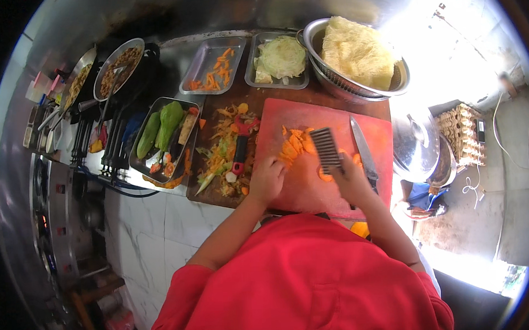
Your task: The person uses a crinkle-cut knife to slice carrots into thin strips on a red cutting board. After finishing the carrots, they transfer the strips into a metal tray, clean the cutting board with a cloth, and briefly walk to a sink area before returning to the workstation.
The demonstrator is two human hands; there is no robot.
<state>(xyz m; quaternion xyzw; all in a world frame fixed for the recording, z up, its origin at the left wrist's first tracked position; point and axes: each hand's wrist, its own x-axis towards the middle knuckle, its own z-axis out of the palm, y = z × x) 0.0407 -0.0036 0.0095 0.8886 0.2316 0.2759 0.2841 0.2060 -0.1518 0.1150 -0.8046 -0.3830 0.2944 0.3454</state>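
In my right hand (351,182) is a crinkle cutter (326,150) with a ridged metal blade, held tilted above the red cutting board (327,112). Under and beside the blade lie cut orange carrot pieces (293,146). My left hand (269,179) rests at the board's left edge, fingers curled together; whatever they may hold is hidden. To the right of the cutter a kitchen knife (364,149) lies on the board. A red and black peeler (241,143) sits among vegetable peelings (219,146) just left of the board.
Behind the board stand a tray of carrot sticks (184,85), a tray of cabbage (250,77) and a colander of dry noodles (405,85). Another tray (136,164) at left holds green vegetables. Pans of food (121,68) stand far left; a lidded pot (416,146) is at right.
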